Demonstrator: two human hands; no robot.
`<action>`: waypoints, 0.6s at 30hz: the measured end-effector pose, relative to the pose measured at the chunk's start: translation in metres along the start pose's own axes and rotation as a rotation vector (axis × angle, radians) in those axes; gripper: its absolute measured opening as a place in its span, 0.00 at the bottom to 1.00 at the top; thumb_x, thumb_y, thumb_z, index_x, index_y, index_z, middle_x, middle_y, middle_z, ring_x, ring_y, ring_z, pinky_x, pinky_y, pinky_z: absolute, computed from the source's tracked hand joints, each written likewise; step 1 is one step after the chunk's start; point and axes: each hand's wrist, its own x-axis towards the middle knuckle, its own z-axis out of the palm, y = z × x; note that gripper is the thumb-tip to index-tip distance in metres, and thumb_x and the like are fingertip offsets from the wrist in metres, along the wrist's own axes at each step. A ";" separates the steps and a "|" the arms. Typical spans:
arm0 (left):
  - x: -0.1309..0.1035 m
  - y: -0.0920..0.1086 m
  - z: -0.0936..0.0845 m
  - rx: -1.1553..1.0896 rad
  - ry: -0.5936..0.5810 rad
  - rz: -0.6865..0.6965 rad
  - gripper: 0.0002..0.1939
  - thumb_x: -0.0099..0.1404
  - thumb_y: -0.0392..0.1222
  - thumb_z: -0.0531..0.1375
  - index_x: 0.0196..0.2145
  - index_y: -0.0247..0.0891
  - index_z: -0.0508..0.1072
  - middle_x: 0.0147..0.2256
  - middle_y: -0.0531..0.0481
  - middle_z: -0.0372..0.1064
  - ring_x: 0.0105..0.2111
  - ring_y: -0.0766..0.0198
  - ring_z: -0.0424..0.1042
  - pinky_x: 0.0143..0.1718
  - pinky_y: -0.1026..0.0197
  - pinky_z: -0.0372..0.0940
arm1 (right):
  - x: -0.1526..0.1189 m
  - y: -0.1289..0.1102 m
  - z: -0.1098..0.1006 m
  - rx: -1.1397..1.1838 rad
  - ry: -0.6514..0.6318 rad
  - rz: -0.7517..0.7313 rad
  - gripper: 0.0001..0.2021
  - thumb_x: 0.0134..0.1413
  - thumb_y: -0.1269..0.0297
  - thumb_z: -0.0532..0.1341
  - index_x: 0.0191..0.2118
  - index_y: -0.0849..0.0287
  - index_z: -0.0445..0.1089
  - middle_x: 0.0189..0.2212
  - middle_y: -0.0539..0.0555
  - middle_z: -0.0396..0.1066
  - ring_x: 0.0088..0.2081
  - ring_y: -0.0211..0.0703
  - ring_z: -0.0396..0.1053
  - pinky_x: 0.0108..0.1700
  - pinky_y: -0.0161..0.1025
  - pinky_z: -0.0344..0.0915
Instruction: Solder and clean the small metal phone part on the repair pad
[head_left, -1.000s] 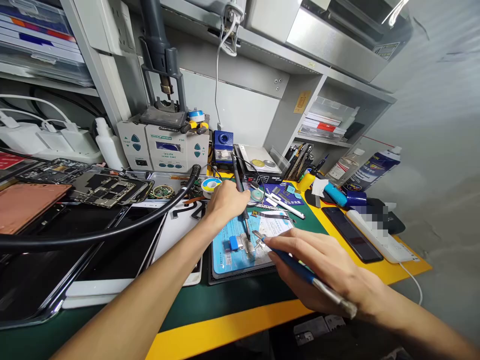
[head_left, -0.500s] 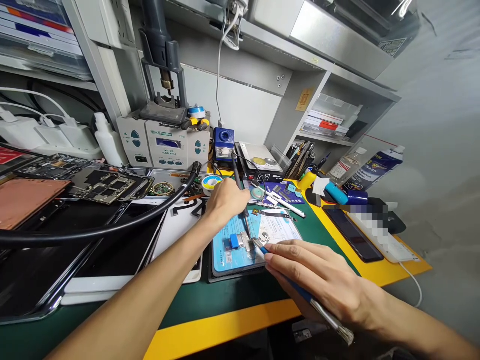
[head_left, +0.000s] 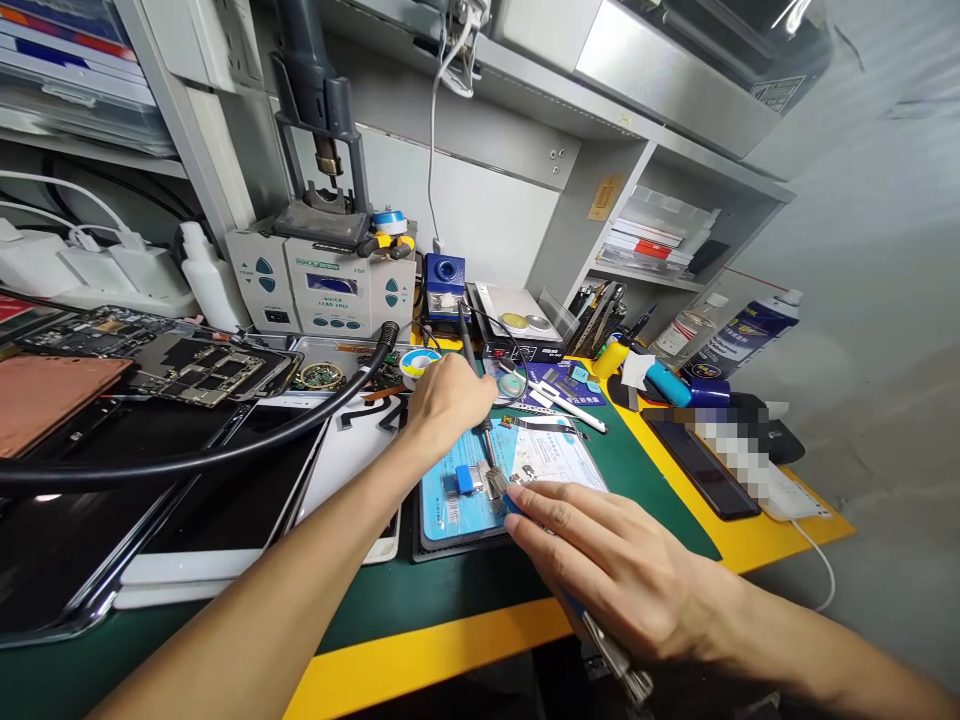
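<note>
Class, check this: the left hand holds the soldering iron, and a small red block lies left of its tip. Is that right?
The colour is wrong: the head view shows the small block is blue, not red. The left hand holds the soldering iron, and the block lies left of its tip.

The right hand (head_left: 607, 555) hid most of the blue-handled tool (head_left: 613, 652) — its tip was too small to make out. The left hand (head_left: 450, 395) covered the middle of the soldering iron (head_left: 467, 340) — and the left edge cut off the black hose (head_left: 150, 476).
</note>
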 end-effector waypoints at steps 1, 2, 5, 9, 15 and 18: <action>0.000 0.000 0.000 0.003 -0.002 -0.002 0.16 0.69 0.53 0.59 0.33 0.37 0.75 0.33 0.47 0.75 0.33 0.61 0.74 0.36 0.57 0.68 | 0.000 0.000 0.000 0.009 -0.010 -0.004 0.15 0.65 0.77 0.52 0.49 0.75 0.74 0.46 0.71 0.79 0.50 0.54 0.78 0.50 0.47 0.77; 0.000 0.000 0.000 0.006 -0.007 -0.004 0.17 0.69 0.54 0.59 0.34 0.37 0.75 0.33 0.48 0.75 0.33 0.61 0.74 0.37 0.57 0.68 | 0.000 0.000 0.000 0.019 -0.018 0.000 0.15 0.66 0.76 0.51 0.48 0.75 0.74 0.45 0.70 0.80 0.49 0.53 0.78 0.49 0.45 0.78; 0.000 0.000 0.000 0.014 -0.025 -0.011 0.18 0.70 0.55 0.59 0.35 0.36 0.75 0.33 0.49 0.74 0.34 0.62 0.74 0.39 0.56 0.69 | -0.001 0.000 0.002 0.029 0.020 0.035 0.13 0.66 0.76 0.54 0.48 0.73 0.74 0.44 0.68 0.80 0.49 0.51 0.78 0.51 0.44 0.77; -0.002 0.000 -0.001 0.020 -0.031 -0.008 0.17 0.70 0.54 0.59 0.36 0.36 0.75 0.35 0.49 0.74 0.35 0.62 0.74 0.40 0.56 0.70 | -0.003 -0.001 0.007 0.002 0.048 0.038 0.13 0.62 0.78 0.56 0.48 0.75 0.74 0.46 0.71 0.79 0.51 0.56 0.77 0.52 0.48 0.76; -0.004 0.001 -0.003 0.035 -0.047 -0.017 0.16 0.71 0.53 0.59 0.37 0.36 0.75 0.36 0.49 0.74 0.36 0.62 0.74 0.40 0.56 0.71 | 0.001 -0.002 0.001 0.001 -0.022 0.045 0.13 0.65 0.76 0.54 0.49 0.72 0.74 0.46 0.68 0.80 0.50 0.52 0.78 0.50 0.45 0.78; -0.003 0.001 -0.003 0.041 -0.043 -0.008 0.16 0.71 0.53 0.59 0.39 0.36 0.75 0.37 0.48 0.74 0.38 0.61 0.75 0.42 0.55 0.71 | 0.003 -0.004 0.002 -0.033 -0.002 0.029 0.15 0.64 0.76 0.53 0.50 0.74 0.73 0.48 0.71 0.79 0.52 0.55 0.76 0.51 0.48 0.77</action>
